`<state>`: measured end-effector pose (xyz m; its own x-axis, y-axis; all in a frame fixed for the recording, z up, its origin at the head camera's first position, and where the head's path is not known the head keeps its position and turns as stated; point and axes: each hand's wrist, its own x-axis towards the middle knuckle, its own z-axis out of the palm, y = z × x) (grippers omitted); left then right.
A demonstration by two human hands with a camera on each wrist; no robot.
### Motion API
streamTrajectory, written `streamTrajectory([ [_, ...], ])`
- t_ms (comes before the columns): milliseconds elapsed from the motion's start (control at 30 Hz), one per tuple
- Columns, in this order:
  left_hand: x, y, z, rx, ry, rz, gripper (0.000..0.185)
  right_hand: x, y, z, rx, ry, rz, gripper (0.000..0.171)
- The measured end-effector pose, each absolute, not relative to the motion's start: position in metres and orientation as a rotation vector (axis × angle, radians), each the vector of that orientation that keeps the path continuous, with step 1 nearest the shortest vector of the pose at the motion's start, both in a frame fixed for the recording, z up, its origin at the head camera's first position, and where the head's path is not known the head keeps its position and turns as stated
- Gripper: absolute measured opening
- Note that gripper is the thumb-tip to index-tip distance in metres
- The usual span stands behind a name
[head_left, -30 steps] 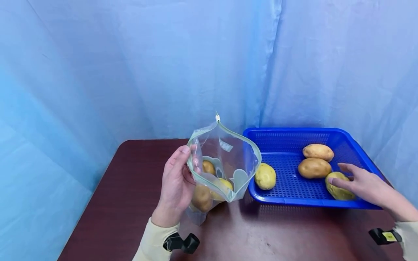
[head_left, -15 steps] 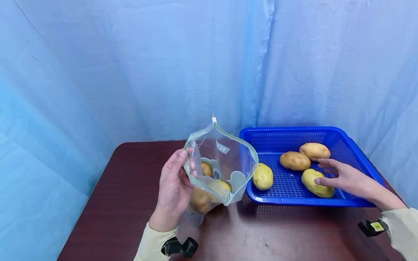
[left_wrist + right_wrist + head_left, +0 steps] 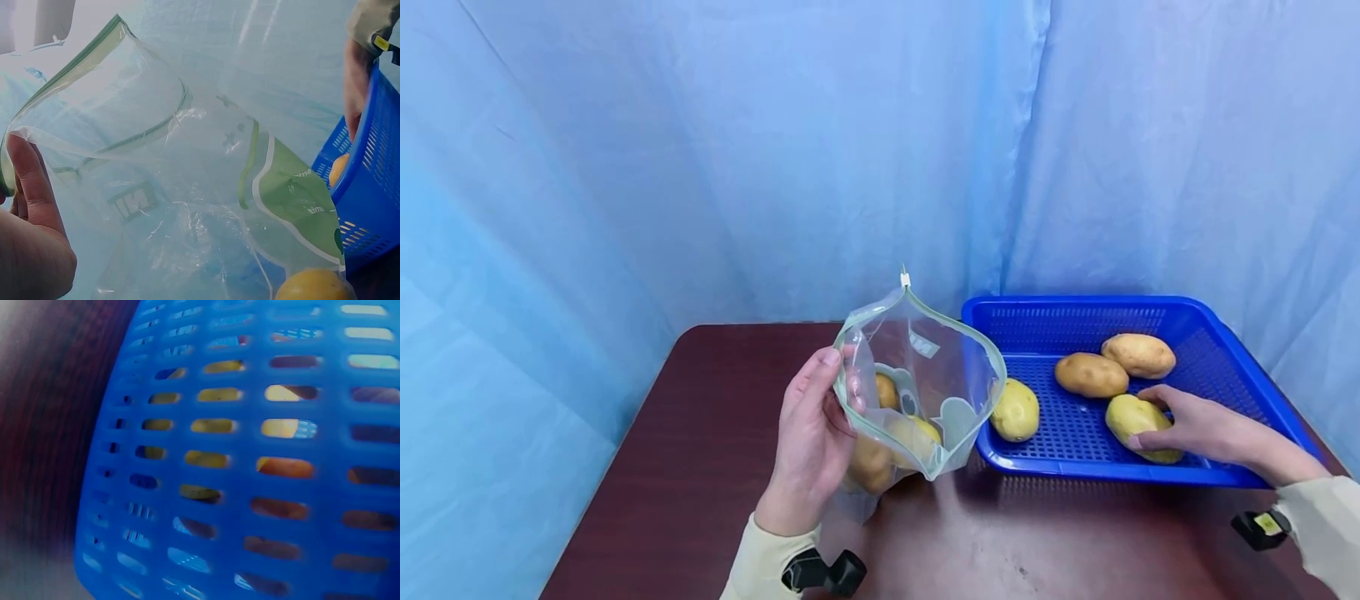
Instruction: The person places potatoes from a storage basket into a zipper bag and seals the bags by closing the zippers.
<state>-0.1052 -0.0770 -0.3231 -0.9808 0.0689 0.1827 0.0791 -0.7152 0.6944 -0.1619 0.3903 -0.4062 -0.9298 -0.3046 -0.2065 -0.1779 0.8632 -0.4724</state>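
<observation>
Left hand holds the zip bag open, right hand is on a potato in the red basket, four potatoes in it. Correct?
Not quite: the basket is blue, not red, as the head view shows. The rest holds: the left hand holds the zip bag open, and the right hand is on a potato in that basket, which has four potatoes in it.

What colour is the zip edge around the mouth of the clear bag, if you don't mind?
Pale green, running along the bag's open rim; the head view shows it best.
</observation>
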Motion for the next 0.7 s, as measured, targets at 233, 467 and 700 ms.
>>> streamTrajectory([
  [233,-0.104,-0.077,-0.324,-0.344,-1.201,-2.883,0.017,-0.159,0.388,-0.404,-0.369,2.844,-0.708,0.07],
  [467,-0.104,-0.076,-0.324,-0.317,-1.172,-2.894,0.018,-0.154,0.385,-0.39,-0.374,2.943,-0.787,0.069],
  [700,-0.104,-0.071,-0.325,-0.292,-1.166,-2.898,0.017,-0.144,0.378,-0.376,-0.249,2.995,-0.934,0.081],
])
